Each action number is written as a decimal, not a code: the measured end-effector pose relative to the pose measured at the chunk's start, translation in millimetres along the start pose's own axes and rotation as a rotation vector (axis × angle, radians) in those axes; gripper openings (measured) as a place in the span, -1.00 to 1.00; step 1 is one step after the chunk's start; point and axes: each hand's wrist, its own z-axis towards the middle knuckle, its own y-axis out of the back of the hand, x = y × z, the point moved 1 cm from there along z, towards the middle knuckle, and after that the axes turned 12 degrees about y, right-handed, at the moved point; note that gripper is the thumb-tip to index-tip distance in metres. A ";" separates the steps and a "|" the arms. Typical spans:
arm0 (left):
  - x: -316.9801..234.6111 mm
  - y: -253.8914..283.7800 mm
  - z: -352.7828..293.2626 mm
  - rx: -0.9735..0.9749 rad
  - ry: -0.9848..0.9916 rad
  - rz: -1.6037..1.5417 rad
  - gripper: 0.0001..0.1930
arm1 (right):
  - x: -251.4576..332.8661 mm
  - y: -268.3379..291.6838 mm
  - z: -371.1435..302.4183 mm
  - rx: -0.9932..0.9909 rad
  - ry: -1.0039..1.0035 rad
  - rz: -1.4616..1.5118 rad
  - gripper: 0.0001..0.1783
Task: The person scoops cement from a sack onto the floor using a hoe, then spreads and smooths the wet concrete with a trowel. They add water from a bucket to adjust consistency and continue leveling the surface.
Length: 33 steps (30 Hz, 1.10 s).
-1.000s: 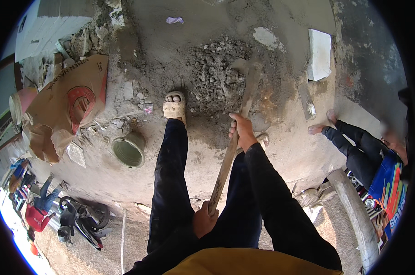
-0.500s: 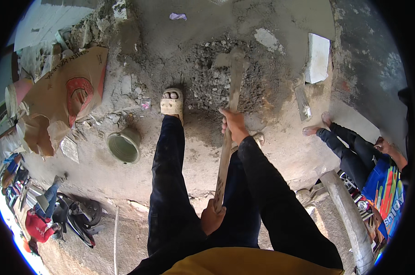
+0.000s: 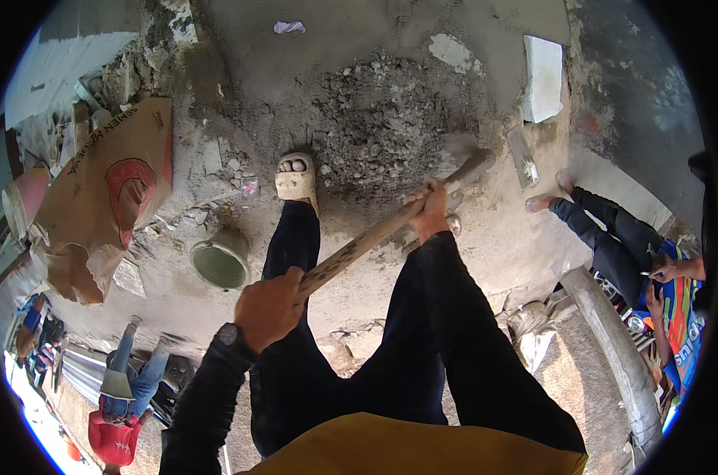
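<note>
A long wooden-handled hoe [image 3: 359, 247] slants across my front, from low left to upper right. My left hand [image 3: 270, 310], with a dark watch on the wrist, is wrapped round the handle's near end. Farther up, my right hand [image 3: 432, 210] grips the shaft close to the head. That head is smeared and dust-coloured, at the right edge of a grey heap of gravelly mix [image 3: 375, 131]. My left foot in a beige sandal [image 3: 296, 178] stands beside the heap; the right foot is mostly hidden behind my right hand.
A green-grey bucket [image 3: 220, 260] lies tipped at left, near a torn brown paper sack [image 3: 105, 194] and rubble. On the right are a white block [image 3: 542, 79], a flat trowel-like piece [image 3: 522, 157], a seated person [image 3: 612, 229] and a post [image 3: 612, 348]. Another person [image 3: 121, 412] is at lower left.
The hoe's head has swung right and nearer, off the heap's middle. My left hand has moved up and left with the handle's end. At lower left, the person in red has shifted.
</note>
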 end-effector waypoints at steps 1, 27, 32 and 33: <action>18.1 6.7 -14.8 0.009 0.036 0.034 -0.70 | -19.3 3.3 -17.4 0.076 -0.039 0.016 -0.79; 61.7 -93.4 -45.7 -0.058 0.334 -0.195 -0.72 | -27.1 -42.6 -51.8 0.200 0.041 -0.139 -0.68; 74.5 -113.2 -14.5 0.017 0.290 -0.253 -0.67 | -45.2 -54.4 -25.6 0.081 0.150 -0.280 -0.64; 77.4 -110.9 -18.3 0.023 0.317 -0.240 -0.66 | -57.4 -54.5 -26.3 0.089 0.129 -0.274 -0.65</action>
